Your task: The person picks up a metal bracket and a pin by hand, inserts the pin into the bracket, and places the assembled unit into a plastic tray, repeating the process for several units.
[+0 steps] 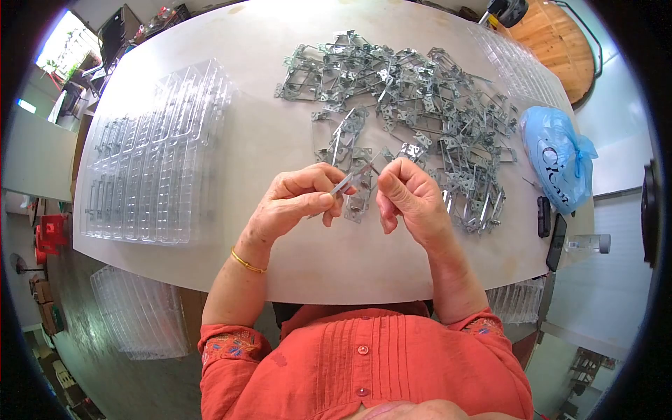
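- Pale tabletop (280, 147): a rounded work surface fills the head view, its near edge just ahead of the person.
- Clear plastic trays (150, 157): a stack lies on the left of the table; the moulded compartments hold rows of small parts, too faint to identify.
- Second tray stack (514, 59): clear, set along the far right edge; contents cannot be told.
- Metal stampings (413, 105): a loose grey pile spreads over the centre and right of the table.
- Blue plastic bag (560, 157): knotted, resting right of the pile; dark printed lettering is only partly legible.
- Left hand (297, 203): thumb and forefinger pinch a metal strip (348, 180).
- Right hand (409, 192): fingers curled, tips pressed on the strip's other end, above the table's near centre.
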`<state>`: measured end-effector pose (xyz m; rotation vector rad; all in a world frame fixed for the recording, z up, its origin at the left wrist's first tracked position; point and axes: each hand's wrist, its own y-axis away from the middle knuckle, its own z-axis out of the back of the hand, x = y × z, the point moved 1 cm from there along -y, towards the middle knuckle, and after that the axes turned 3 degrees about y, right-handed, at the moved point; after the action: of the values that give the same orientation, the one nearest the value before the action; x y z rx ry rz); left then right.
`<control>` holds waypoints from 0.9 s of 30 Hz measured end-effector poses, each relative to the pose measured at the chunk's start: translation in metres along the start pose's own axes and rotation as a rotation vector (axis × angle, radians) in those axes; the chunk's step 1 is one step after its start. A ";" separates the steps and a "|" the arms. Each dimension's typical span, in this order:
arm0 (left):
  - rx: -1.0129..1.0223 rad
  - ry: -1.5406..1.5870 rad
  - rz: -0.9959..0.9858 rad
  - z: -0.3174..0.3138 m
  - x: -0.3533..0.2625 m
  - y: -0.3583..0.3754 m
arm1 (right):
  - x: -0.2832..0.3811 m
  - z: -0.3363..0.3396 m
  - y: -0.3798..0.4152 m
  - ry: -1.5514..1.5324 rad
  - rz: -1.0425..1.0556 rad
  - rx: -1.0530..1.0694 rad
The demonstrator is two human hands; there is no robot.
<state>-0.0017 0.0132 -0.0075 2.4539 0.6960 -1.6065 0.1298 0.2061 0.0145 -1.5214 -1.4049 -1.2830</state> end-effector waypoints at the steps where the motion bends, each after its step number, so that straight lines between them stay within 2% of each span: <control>1: 0.001 0.000 0.000 0.001 0.000 0.000 | 0.000 0.000 0.000 0.000 0.000 -0.001; 10: 0.041 0.025 -0.013 0.001 0.000 0.000 | 0.001 0.005 -0.001 -0.067 0.013 0.096; 12: 0.064 0.029 -0.017 0.001 -0.001 0.000 | 0.000 0.005 -0.001 -0.214 -0.024 0.078; 22: 0.160 -0.010 0.021 -0.001 0.000 0.002 | -0.002 0.016 -0.004 -0.228 -0.140 0.140; 25: 0.280 -0.077 0.072 -0.005 -0.001 0.002 | -0.003 0.014 -0.004 -0.299 -0.211 0.110; 27: 0.210 0.014 0.127 -0.008 0.002 0.002 | -0.002 0.014 -0.006 -0.210 -0.072 -0.094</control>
<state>0.0064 0.0143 -0.0061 2.5950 0.3813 -1.6923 0.1271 0.2194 0.0082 -1.7241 -1.5628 -1.2772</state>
